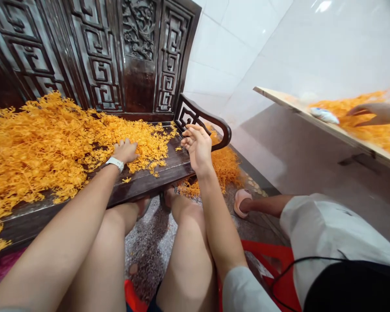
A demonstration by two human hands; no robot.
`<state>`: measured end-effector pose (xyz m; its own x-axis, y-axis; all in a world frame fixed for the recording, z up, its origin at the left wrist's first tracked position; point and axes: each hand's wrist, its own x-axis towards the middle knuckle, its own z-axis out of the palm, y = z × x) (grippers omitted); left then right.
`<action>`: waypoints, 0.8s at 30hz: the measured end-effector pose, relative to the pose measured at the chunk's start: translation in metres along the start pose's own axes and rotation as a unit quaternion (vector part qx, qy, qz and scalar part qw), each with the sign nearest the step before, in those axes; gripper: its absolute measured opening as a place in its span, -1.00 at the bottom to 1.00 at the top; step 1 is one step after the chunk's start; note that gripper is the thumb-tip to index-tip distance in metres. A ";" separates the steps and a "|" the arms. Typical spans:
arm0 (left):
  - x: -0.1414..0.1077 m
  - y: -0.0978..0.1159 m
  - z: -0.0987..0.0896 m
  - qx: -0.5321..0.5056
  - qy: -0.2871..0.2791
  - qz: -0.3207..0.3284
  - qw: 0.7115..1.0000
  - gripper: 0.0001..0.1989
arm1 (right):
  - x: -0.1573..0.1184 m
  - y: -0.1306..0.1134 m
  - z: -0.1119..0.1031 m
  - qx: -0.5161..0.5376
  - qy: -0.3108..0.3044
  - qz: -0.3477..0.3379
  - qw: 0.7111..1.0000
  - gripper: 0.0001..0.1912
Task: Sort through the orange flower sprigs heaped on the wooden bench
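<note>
A spread of small orange branching pieces [149, 138], plastic-looking, lies on the seat of a dark carved wooden bench [139, 182]. My left hand [126, 151], with a white band at its wrist, rests on this spread, fingers apart and fingertips partly among the pieces. To its left rises a taller heap of longer orange strands [42, 147]. Near the bench's armrest, my right hand [198, 147] is raised above the seat's end, palm turned partly up. Its fingers are loosely bent and apart, with nothing visible in them. A single small orange piece [178, 148] lies just beside it.
The curved armrest [225, 134] stands just beyond my right hand. More orange strands [225, 167] are heaped on the floor behind it. At right, another person's hand [377, 115] works over orange pieces on a wooden board [289, 102]. That person's leg and red stool [273, 251] are close by.
</note>
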<state>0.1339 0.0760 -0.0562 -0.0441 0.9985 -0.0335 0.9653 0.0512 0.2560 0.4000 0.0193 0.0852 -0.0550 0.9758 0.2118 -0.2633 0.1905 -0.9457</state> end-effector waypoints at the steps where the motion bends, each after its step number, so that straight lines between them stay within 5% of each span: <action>1: -0.001 0.002 -0.001 0.007 0.009 -0.010 1.000 -0.35 | -0.001 0.000 0.003 -0.006 -0.022 0.001 1.000 -0.75; 5: -0.005 0.004 0.000 0.013 -0.004 -0.040 0.999 -0.39 | 0.011 0.017 0.009 -0.081 -0.142 0.022 0.986 -0.78; 8: -0.006 0.000 0.004 0.006 -0.044 -0.041 0.998 -0.59 | 0.027 0.061 0.016 -0.229 -0.217 0.065 0.947 -0.86; 10: -0.006 -0.001 0.004 -0.005 -0.034 -0.045 0.998 -0.69 | 0.032 0.099 0.024 -0.373 -0.277 0.060 0.884 -0.94; 12: -0.005 -0.002 0.000 -0.035 0.009 -0.051 0.998 -0.69 | 0.032 0.134 0.035 -0.480 -0.387 0.033 0.787 -0.94; 15: 0.000 -0.005 -0.013 -0.099 0.080 -0.072 0.989 -0.68 | 0.025 0.170 0.049 -0.533 -0.524 0.022 0.664 -0.84; 21: -0.008 -0.056 -0.045 -0.082 0.199 -0.058 0.975 -0.72 | 0.026 0.190 0.053 -0.644 -0.390 -0.030 0.658 -0.60; 24: -0.026 -0.093 -0.056 -0.022 0.256 -0.130 0.958 -0.59 | 0.030 0.185 0.054 -0.639 -0.362 -0.029 0.678 -0.66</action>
<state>0.0313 0.0465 -0.0252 -0.4124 0.8305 0.3745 0.8937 0.2890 0.3432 0.2973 0.0780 -0.0702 -0.6602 0.7424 -0.1134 0.7390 0.6153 -0.2741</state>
